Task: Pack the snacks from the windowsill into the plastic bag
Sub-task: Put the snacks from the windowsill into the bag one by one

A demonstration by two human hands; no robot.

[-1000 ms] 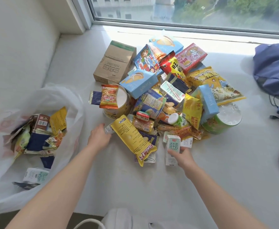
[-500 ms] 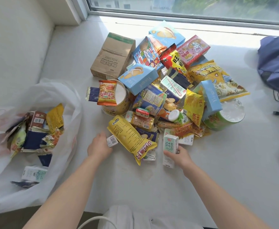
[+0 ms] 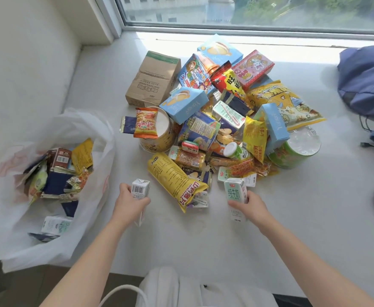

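Plastic bag (image 3: 93, 134): translucent white, faint pink print.
Barcode carton (image 3: 140, 189), 7 o'clock of snack pile (image 3: 206, 129): white, black barcode.
Milk carton (image 3: 234, 192), 5 o'clock: white, pale green characters.
Long packet (image 3: 172, 176): yellow, black text, red end.

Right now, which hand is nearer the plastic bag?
Left. The left hand, gripping a carton, is just beside the bag; the right hand holds a second carton beyond the yellow packet.
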